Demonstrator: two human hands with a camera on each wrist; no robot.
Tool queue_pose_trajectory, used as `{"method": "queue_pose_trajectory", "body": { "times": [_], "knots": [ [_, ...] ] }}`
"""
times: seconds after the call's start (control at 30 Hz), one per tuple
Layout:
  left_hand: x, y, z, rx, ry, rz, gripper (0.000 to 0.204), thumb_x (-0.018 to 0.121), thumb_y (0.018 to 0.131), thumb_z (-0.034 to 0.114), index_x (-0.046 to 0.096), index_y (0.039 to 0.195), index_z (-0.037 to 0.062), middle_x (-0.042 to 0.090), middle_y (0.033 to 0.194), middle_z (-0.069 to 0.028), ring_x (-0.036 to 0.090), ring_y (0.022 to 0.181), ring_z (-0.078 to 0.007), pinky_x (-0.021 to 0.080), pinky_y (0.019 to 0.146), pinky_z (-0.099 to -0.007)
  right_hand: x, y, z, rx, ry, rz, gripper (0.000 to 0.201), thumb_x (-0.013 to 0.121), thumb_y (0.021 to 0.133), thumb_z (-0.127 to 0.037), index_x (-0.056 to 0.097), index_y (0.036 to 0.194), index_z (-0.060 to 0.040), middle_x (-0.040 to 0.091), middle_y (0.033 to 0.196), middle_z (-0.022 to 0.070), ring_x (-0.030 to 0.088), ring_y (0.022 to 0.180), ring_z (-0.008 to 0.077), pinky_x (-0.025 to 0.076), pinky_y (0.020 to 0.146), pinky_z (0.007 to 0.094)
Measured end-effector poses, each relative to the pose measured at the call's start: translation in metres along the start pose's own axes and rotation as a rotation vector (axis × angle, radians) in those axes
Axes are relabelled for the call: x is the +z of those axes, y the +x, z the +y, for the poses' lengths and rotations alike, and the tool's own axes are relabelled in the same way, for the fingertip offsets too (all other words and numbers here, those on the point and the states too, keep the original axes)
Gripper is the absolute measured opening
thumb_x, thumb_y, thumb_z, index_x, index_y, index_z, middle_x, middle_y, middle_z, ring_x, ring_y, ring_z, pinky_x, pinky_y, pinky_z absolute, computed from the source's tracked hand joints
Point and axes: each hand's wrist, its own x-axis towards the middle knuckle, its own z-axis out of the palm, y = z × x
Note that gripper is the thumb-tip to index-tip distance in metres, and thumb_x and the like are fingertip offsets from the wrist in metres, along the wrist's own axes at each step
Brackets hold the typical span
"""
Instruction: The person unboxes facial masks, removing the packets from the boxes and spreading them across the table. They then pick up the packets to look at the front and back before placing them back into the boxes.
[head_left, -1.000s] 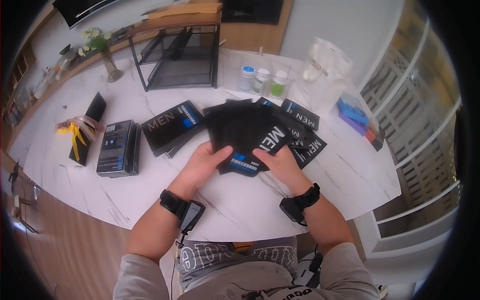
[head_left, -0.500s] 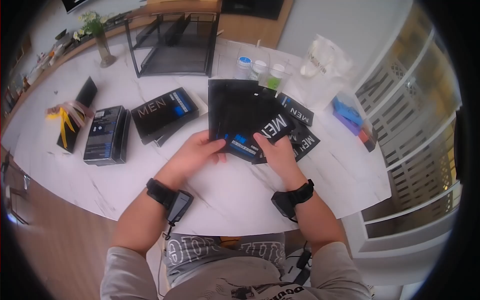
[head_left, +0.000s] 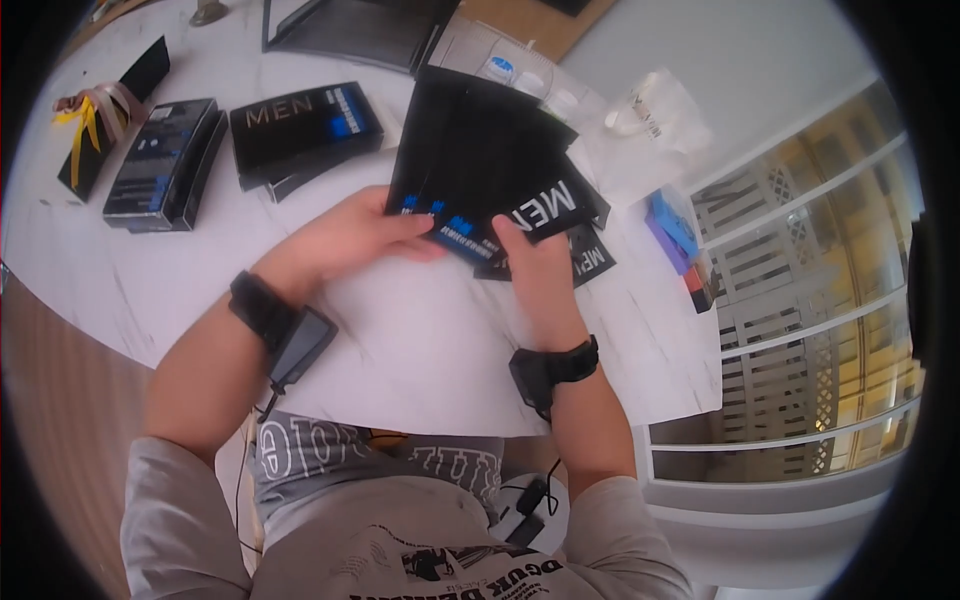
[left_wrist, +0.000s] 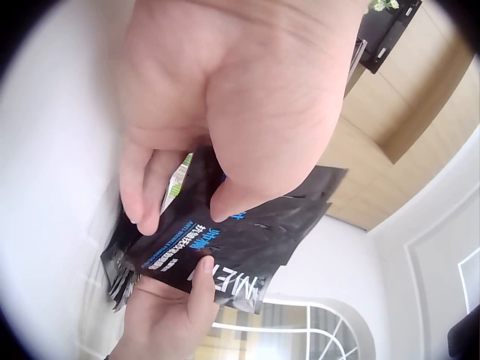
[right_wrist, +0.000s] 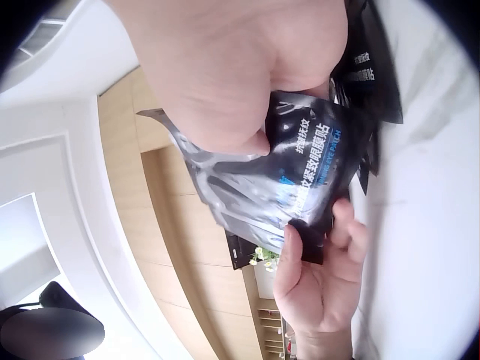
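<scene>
Several black sachets (head_left: 470, 150) with blue print and white "MEN" lettering are spread like a fan between both hands. My left hand (head_left: 365, 232) pinches their lower left corner, thumb on the front, fingers behind. On the lower right edge my right hand (head_left: 540, 275) grips the sachets, its thumb across the printed face. The left wrist view shows the sachets (left_wrist: 262, 232) held between the left thumb above and the right thumb below. More sachets (head_left: 592, 258) lie on the table just behind the right hand, partly covered by the held ones.
A black MEN box (head_left: 300, 125) rests on another box, with upright dark boxes (head_left: 155, 165) and a ribbon-tied black box (head_left: 95, 140) further left. Behind are a mesh rack (head_left: 350, 30), lidded bottles (head_left: 530, 78) and a white bag (head_left: 655, 125). Small blue and purple boxes (head_left: 672, 230) lie right.
The head view has tilted and shifted, so the tabletop things sit higher and further left. The held sachets have been fanned wider at the left; both hands keep hold of them.
</scene>
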Motion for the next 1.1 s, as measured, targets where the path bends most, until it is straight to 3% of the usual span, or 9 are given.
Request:
{"method": "queue_pose_trajectory", "body": {
  "times": [0.2,0.33,0.6,1.1],
  "knots": [
    [0.003,0.004,-0.003,0.073,0.030,0.095,0.027,0.056,0.099,0.008,0.059,0.124,-0.0025,0.066,0.119,-0.0123,0.067,0.102,-0.0207,0.056,0.093,-0.0340,0.001,0.003,0.006,0.011,0.060,0.038,0.037,0.065,0.094,-0.011,0.055,0.126,0.0052,0.064,0.117,0.0069,0.059,0.104,0.0133,0.047,0.091,0.0281],
    [0.002,0.005,-0.001,0.085,0.081,0.123,0.026,0.058,0.098,0.008,0.060,0.123,-0.0017,0.067,0.114,-0.0099,0.067,0.100,-0.0187,0.057,0.090,-0.0322,0.005,0.002,0.004,-0.104,0.128,0.052,0.037,0.065,0.093,-0.010,0.056,0.125,0.0052,0.064,0.118,0.0073,0.060,0.104,0.0134,0.047,0.091,0.0280],
    [0.005,0.000,0.005,0.117,0.158,0.175,0.026,0.061,0.095,0.006,0.062,0.120,-0.0018,0.067,0.112,-0.0091,0.066,0.099,-0.0174,0.058,0.088,-0.0329,0.006,0.004,0.008,-0.061,0.205,0.120,0.033,0.066,0.092,-0.009,0.060,0.122,0.0050,0.067,0.115,0.0070,0.061,0.100,0.0132,0.048,0.088,0.0277],
    [0.004,0.001,0.002,0.115,-0.053,0.101,0.028,0.054,0.096,-0.001,0.057,0.124,-0.0016,0.064,0.120,-0.0116,0.065,0.106,-0.0224,0.057,0.094,-0.0408,0.011,0.000,0.005,-0.083,0.198,0.154,0.032,0.067,0.092,-0.009,0.060,0.120,0.0046,0.067,0.111,0.0068,0.061,0.098,0.0134,0.048,0.088,0.0278]
  ]
}}
